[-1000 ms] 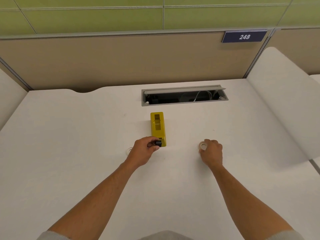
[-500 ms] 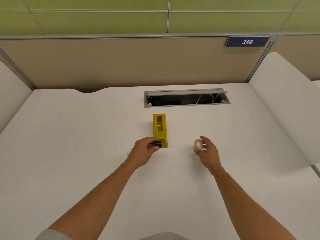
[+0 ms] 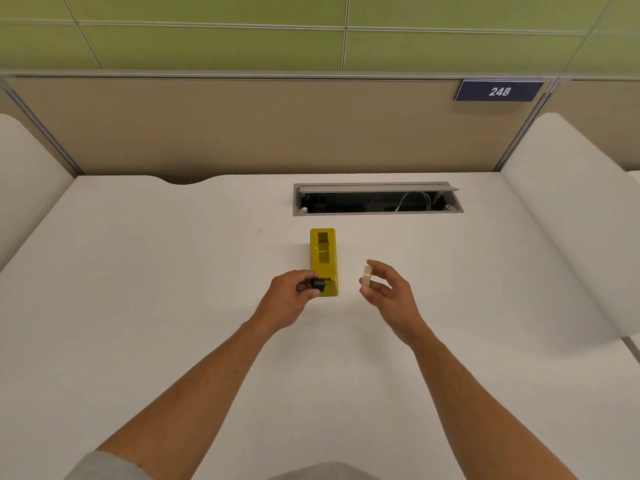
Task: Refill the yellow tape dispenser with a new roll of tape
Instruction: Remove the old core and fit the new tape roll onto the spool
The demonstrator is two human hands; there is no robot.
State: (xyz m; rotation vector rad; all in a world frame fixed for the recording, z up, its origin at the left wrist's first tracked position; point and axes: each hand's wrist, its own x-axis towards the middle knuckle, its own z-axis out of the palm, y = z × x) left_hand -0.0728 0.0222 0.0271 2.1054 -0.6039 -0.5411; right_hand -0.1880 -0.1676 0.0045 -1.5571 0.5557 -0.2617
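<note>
The right hand (image 3: 388, 292) pinches the new tape roll (image 3: 367, 274) on edge between thumb and fingertips; a second ago that roll lay on the bench (image 3: 138, 289) under the hand, and now it is lifted clear, just beside the yellow dispenser (image 3: 323, 259). The left hand's (image 3: 289, 299) grip stays closed on the black spool (image 3: 318, 284) at the dispenser's near end. The roll probably goes onto the spool next.

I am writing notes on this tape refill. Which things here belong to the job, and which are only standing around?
For the job:
- yellow tape dispenser
- black spool, in the left hand
- new tape roll, in the right hand

Not part of it:
- open cable hatch
- sign "248"
</note>
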